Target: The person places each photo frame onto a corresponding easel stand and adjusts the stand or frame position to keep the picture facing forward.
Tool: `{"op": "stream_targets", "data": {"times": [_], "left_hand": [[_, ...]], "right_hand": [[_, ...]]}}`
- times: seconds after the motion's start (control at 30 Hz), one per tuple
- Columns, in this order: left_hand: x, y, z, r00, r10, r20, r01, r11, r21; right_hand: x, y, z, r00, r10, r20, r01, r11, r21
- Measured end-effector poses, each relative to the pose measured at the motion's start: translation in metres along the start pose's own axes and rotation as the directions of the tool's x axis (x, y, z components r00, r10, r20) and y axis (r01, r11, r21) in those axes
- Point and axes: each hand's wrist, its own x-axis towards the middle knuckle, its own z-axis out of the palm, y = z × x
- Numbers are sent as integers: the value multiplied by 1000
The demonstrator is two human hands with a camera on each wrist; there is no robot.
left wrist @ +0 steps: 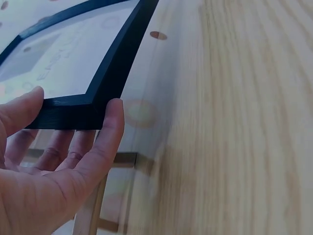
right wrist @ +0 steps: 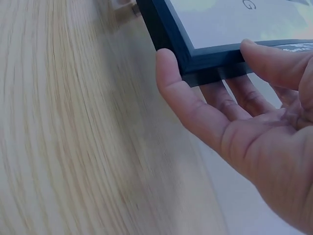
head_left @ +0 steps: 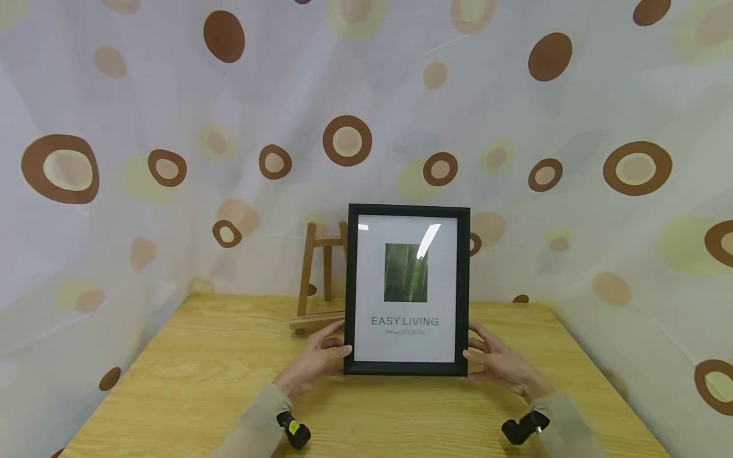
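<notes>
Held a black-edged rectangular picture frame point(head_left: 406, 289) upright, taller than wide, just above a pale yellow wood-grain table point(head_left: 189, 381). Saw behind its glossy clear front a white printed sheet point(head_left: 371, 273) with a small dark green picture point(head_left: 405, 273) near the middle and the capital letters "EASY LIVING" point(head_left: 405, 321) beneath, followed by a finer line, mostly too small to read. Noted bright white reflections point(head_left: 428, 240) across the upper part.

Gripped the lower left side with the bare left hand point(head_left: 315, 356), with the thumb on the front border, the other fingers behind and the little finger at the bottom corner. Gripped the lower right side likewise with the bare right hand point(head_left: 501, 362). Kept both hands apart, one at each side.

Saw behind the frame, partly covered by its left edge, a small brown wooden easel point(head_left: 306, 273) on the table; glimpsed it also past the left fingers in the left wrist view. Wore light beige sleeves point(head_left: 258, 413) and, at each wrist, a small black device point(head_left: 525, 427). Faced a white wall covering point(head_left: 286, 76) patterned with brown, peach and yellowish rounded spots.
</notes>
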Motion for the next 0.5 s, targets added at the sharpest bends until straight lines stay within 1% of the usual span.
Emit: {"op": "stream_targets", "data": {"times": [0.1,0.27,0.5], "left_hand": [[-4,4,-10,1000,10,-25,-9,1000,20],[-8,10,-23,999,28,-47,-26,998,51],[-10,11,-40,997,29,-73,-24,997,77]], "right_hand": [[10,1,10,1000,-10,-13,10,1000,4],[23,0,24,997,-35,-67,34,999,-16],[36,0,39,993,-56,-107,51,998,-45]]}}
